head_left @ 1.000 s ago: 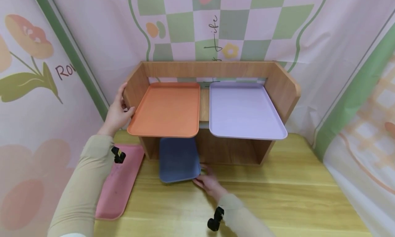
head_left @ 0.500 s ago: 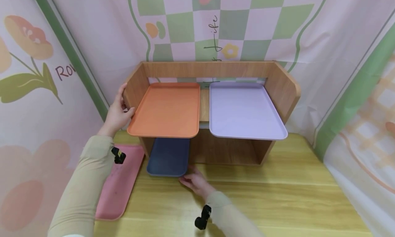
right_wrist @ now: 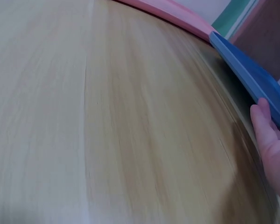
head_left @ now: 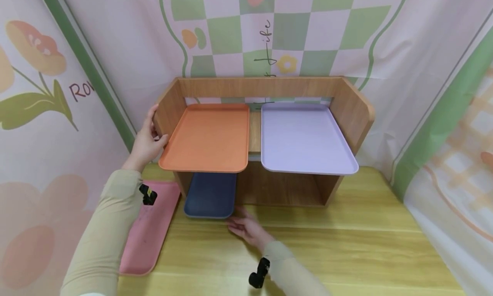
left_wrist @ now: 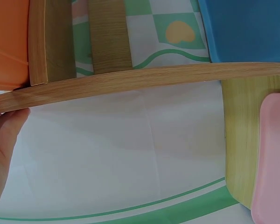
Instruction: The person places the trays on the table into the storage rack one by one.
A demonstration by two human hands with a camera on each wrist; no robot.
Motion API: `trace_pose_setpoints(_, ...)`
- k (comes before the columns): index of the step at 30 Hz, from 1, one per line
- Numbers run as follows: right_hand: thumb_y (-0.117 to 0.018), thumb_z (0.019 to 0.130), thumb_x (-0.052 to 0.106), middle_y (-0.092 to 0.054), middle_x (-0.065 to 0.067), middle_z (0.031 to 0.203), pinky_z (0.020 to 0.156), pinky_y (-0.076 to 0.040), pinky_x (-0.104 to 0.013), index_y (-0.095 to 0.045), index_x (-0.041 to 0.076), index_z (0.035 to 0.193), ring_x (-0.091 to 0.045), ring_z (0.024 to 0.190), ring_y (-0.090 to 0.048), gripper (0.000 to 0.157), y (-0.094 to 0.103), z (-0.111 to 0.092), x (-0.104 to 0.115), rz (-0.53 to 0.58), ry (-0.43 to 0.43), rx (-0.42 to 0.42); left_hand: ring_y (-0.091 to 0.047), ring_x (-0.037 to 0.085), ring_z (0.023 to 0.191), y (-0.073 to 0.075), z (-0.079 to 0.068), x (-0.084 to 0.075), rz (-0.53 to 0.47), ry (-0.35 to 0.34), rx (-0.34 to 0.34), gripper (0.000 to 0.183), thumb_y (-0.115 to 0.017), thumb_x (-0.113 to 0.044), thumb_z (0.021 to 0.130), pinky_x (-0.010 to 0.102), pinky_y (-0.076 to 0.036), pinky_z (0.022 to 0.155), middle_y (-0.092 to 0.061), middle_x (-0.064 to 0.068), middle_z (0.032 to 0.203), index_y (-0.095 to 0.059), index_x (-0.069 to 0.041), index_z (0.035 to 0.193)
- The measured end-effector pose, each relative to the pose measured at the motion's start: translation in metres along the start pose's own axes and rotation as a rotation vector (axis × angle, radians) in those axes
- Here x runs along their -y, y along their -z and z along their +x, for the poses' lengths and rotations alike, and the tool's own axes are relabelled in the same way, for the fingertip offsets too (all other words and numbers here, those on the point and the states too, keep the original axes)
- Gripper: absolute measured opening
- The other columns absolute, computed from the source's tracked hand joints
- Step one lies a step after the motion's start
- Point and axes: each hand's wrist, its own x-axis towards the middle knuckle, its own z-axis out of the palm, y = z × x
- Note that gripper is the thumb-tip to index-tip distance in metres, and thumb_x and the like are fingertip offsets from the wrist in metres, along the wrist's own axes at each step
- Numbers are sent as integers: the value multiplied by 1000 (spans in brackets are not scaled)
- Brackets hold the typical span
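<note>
My left hand (head_left: 145, 144) grips the left side panel of a wooden desktop shelf (head_left: 254, 87); in the left wrist view, its fingers (left_wrist: 11, 128) lie against the panel's edge. A dark blue tray (head_left: 211, 195) sits in the lower left compartment, its front end jutting out. At that tray's front right corner is my right hand (head_left: 250, 232). In the right wrist view its straight fingers (right_wrist: 261, 116) touch the rim of the blue tray (right_wrist: 245, 70). On the upper board lie an orange tray (head_left: 209, 137) at left and a lavender tray (head_left: 306, 137) at right, both overhanging the front.
A pink tray (head_left: 150, 232) lies on the wooden table (head_left: 346, 253) left of the shelf, partly beneath my left forearm. The lower right compartment (head_left: 285, 187) holds no tray. Printed curtains (head_left: 420, 73) surround the table at the back and sides.
The blue tray has shifted left, straightened and slid slightly deeper into the compartment. My right hand moved left with it, then slightly back right, its fingers loosening. My left hand stays put.
</note>
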Motion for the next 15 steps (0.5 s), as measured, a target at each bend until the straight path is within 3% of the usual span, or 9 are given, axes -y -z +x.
trace_pose_setpoints(4,-29,99,-3,-15,-39,146,111,-29,-47,7,0,150,-40,132,-37,62,13,-10,5,44,-28,43,-49,46,119,-1,0,0,5,2,1,87,-55,-1,91,60,-44,92,-43,34,134,-4,-39,151)
trace_pose_setpoints(7,-29,99,-2,-13,-37,148,109,-35,-40,11,2,150,-33,127,-46,64,24,-24,14,96,-46,77,-49,46,120,-1,0,0,8,11,1,87,-55,-2,91,60,-44,93,-42,34,135,-4,-40,150)
trace_pose_setpoints(11,-32,99,-2,-38,-29,138,102,-43,-31,13,3,149,-16,110,-57,68,45,-46,28,155,-35,100,-48,46,120,-1,0,-1,9,16,6,87,-55,-2,91,59,-43,94,-42,33,136,-3,-40,150)
trace_pose_setpoints(15,-30,99,-1,-51,-8,125,103,-42,-32,16,2,148,-15,110,-56,67,71,-68,47,181,44,154,-49,46,119,-1,-1,-2,9,20,3,87,-54,-3,91,60,-43,93,-43,34,134,-2,-40,151)
